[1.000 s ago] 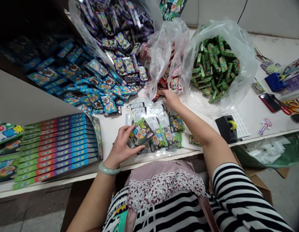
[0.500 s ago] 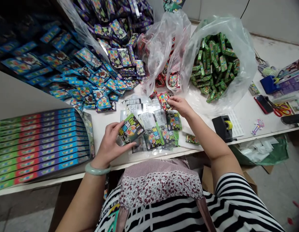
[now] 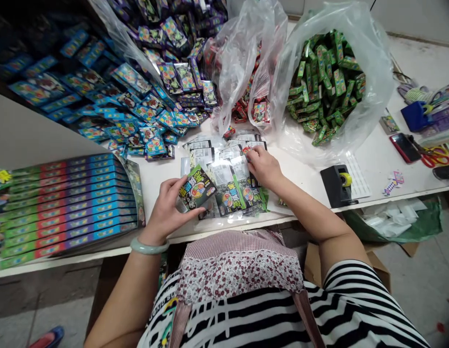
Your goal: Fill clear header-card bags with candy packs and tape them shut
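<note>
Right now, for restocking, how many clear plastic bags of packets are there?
3: the left bag around purple packets; the middle bag with red packets; the right bag with green packets. Others may be hidden.

"What sits on the white tabletop (image 3: 377, 116), right of the work?"

"A black tape dispenser (image 3: 336, 186) with a yellow roll, just beside a white perforated sheet (image 3: 357, 176). Farther right lie a black smartphone in a red case (image 3: 405, 148) and red-handled scissors (image 3: 437, 157)."

"And that blue thing?"

"A blue plastic holder (image 3: 415, 116), above the smartphone."

"Below the table?"

"A crumpled green plastic bag (image 3: 420, 224) holding white scraps (image 3: 393, 220), and brown cardboard (image 3: 313, 263). A red-and-blue shoe (image 3: 50, 338) shows at the bottom left."
</note>
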Tool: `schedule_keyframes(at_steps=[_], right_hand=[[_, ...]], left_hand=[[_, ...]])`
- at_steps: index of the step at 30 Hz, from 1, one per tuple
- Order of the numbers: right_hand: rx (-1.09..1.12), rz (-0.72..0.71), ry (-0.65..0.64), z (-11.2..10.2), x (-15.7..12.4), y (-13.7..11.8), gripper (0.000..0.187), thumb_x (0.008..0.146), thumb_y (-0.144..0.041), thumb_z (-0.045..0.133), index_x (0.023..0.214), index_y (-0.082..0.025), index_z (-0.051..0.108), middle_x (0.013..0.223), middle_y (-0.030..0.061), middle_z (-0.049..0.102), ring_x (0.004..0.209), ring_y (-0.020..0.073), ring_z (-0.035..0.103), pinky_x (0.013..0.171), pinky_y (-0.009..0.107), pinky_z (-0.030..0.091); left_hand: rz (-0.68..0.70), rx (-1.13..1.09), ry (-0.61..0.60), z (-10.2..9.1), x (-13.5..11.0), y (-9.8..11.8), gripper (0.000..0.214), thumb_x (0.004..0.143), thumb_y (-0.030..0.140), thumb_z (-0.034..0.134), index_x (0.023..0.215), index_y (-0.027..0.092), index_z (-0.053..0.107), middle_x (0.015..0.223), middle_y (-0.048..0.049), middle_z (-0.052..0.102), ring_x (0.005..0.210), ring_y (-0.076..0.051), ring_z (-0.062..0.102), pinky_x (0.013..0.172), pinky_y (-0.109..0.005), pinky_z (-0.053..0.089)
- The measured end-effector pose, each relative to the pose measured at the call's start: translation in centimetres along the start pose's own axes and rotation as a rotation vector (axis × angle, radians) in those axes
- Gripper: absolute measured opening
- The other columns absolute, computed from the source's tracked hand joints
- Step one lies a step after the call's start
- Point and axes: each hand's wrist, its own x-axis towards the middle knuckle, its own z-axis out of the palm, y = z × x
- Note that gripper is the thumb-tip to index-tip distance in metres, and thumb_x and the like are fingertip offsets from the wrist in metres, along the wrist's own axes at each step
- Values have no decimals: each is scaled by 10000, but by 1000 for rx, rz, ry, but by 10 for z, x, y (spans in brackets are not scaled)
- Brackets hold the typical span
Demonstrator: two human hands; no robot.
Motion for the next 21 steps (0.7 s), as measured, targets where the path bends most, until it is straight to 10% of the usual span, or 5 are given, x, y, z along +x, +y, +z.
schedule_keyframes(at_steps=[6,13,21], right_hand=[[396,-12,-70,-8,17,17,280,939,-289,577,1187,-163,614,1161,105,664,957,200,660,889,369,524],[72,-183,-310,-8,9,54,766,670,-352,846,1356,-181,553,1504,181,479,1429,407,357,1135,602,304],[93,-368,112,-23,-14,11,672,751,-392,719,1350,-163,517,1355,162,536,1270,341,474,1090,509,380]], left_hand=[[-27,-32,7,1,-4,-3,914,712,554,808,1493,287,416,1249,-130,507,1193,-335,556,1053,-548,496],[-37,-42,-19,3,-7,-6,902,736,591,771,1501,288,403,1250,-114,499,1194,-315,554,1066,-523,491],[16,5,-125,8,2,8,913,754,576,759,1513,257,366,1292,-107,464,1222,-300,528,1083,-494,478]])
